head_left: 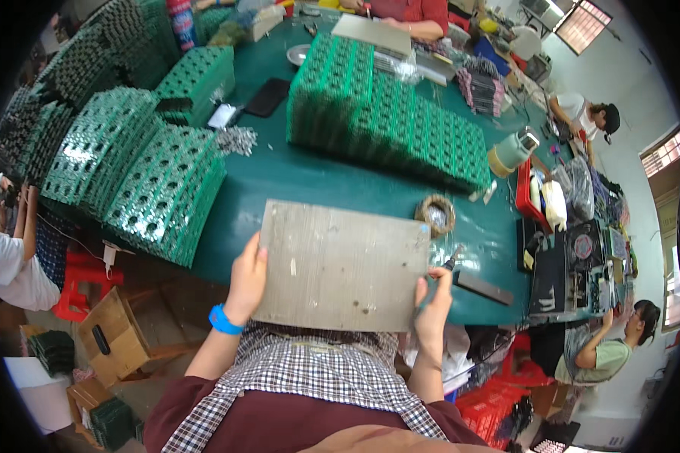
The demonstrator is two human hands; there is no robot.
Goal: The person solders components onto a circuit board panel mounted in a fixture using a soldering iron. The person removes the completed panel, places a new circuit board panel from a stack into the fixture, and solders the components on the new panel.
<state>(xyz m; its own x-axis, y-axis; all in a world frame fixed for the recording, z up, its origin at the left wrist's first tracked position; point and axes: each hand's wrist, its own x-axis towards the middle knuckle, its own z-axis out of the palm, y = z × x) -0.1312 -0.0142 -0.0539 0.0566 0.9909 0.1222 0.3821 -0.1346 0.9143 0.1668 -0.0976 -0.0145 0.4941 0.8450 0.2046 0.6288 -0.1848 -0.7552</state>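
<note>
Board point(340, 266), a flat grey rectangle, lies at the near edge of the green table point(310, 181), overhanging toward the person's checked apron point(317, 370), and is gripped at both short sides. Left hand point(247, 278), with a blue wristband point(224, 321), curls its fingers under the left edge with the thumb on top, while the right hand point(432, 306) clasps the right edge and also holds a thin dark tool point(452, 260). Both sets of fingers are mostly hidden beneath the board, and whatever lies under it cannot be seen.

board stacks point(389, 121) behind plate point(340, 264), on table point(295, 181)
</note>
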